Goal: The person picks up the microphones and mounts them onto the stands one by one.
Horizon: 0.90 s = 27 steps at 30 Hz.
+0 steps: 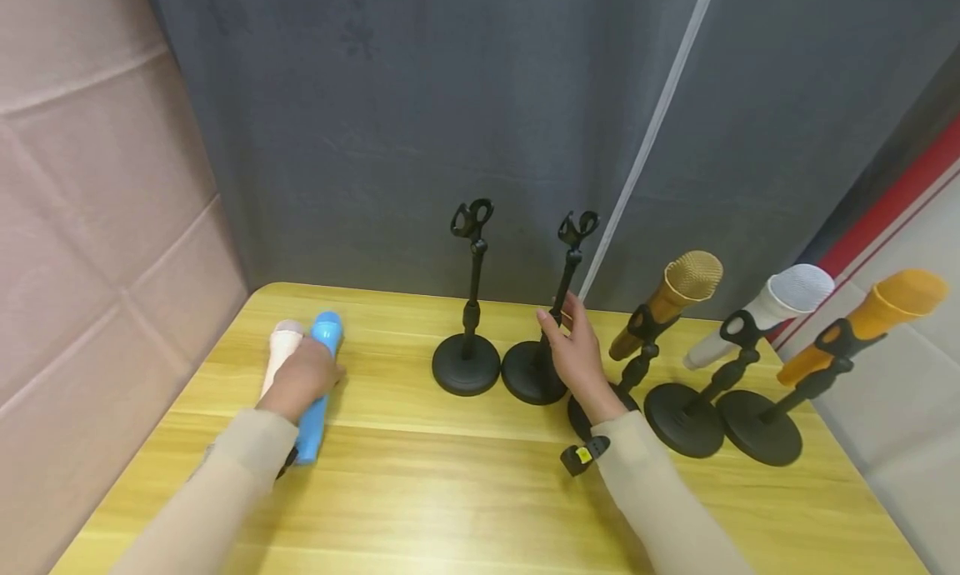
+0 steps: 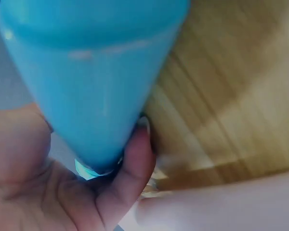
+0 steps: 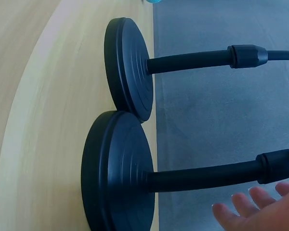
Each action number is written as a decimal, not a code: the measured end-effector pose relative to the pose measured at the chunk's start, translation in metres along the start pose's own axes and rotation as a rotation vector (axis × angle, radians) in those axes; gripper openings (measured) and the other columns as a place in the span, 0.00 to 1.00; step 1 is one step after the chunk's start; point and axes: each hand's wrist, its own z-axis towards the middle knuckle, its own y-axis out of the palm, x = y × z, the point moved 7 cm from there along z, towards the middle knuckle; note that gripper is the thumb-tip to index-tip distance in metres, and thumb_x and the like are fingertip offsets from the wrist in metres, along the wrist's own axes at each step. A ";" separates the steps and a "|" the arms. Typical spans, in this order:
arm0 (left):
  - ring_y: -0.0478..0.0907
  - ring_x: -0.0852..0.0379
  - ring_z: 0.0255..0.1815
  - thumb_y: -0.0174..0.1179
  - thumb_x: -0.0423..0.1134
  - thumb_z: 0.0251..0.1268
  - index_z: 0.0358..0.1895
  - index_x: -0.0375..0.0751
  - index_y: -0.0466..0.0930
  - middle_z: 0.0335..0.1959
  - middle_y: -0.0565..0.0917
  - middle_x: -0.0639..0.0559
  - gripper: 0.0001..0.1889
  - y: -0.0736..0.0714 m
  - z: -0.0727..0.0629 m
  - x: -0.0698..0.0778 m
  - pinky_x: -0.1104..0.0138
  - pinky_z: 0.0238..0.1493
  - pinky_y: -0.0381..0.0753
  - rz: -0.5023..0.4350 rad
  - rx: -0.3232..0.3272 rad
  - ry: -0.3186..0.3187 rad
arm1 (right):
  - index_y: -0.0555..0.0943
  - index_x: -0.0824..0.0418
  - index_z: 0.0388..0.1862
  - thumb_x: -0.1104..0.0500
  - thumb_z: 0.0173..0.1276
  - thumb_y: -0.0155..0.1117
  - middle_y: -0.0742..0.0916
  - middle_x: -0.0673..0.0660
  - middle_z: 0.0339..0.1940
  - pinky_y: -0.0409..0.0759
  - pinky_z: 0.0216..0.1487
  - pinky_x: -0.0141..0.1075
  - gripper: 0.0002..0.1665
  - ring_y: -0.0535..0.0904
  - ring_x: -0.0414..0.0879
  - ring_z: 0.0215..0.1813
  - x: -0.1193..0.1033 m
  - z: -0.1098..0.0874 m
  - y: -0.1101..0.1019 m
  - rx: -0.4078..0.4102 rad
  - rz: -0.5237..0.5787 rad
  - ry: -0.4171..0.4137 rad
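Observation:
A blue microphone (image 1: 311, 432) lies along the left of the table, and my left hand (image 1: 306, 377) grips it from above. Close up in the left wrist view, thumb and fingers curl round the tapered blue body. Just left of it lies a pale pink microphone (image 1: 279, 352), partly hidden by the hand. My right hand (image 1: 581, 360) holds the pole of a black microphone stand (image 1: 527, 377) whose clip bears nothing. Its thumb and fingers (image 3: 260, 204) lie on opposite sides of the pole's collar. Left of it is another stand (image 1: 465, 375) with a bare clip.
On the right, three stands carry a gold microphone (image 1: 663, 302), a white microphone (image 1: 780, 304) and an orange microphone (image 1: 877, 321), all tilted. Behind the wooden table (image 1: 450, 492) hangs a grey curtain (image 1: 375, 142). A pinkish padded wall (image 1: 90, 225) borders the left side.

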 end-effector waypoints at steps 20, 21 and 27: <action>0.77 0.39 0.44 0.53 0.45 0.75 0.61 0.09 0.61 0.57 0.70 0.21 0.34 0.008 -0.003 -0.001 0.49 0.49 0.82 0.026 -0.019 0.079 | 0.71 0.61 0.47 0.48 0.85 0.42 0.82 0.63 0.35 0.85 0.51 0.46 0.18 0.84 0.54 0.40 -0.004 0.000 0.011 0.083 0.042 -0.222; 0.76 0.39 0.44 0.53 0.45 0.75 0.62 0.09 0.60 0.57 0.70 0.21 0.34 0.008 -0.004 -0.001 0.49 0.49 0.82 0.009 -0.013 0.085 | 0.71 0.61 0.47 0.48 0.85 0.43 0.81 0.63 0.34 0.85 0.49 0.45 0.17 0.83 0.54 0.38 -0.004 0.000 0.011 0.096 0.052 -0.229; 0.78 0.42 0.38 0.51 0.47 0.77 0.60 0.09 0.61 0.49 0.75 0.23 0.34 0.008 -0.016 0.003 0.51 0.42 0.82 -0.126 0.038 0.153 | 0.70 0.64 0.49 0.51 0.85 0.44 0.80 0.61 0.31 0.80 0.41 0.33 0.16 0.79 0.49 0.32 -0.004 -0.006 0.016 0.112 0.061 -0.227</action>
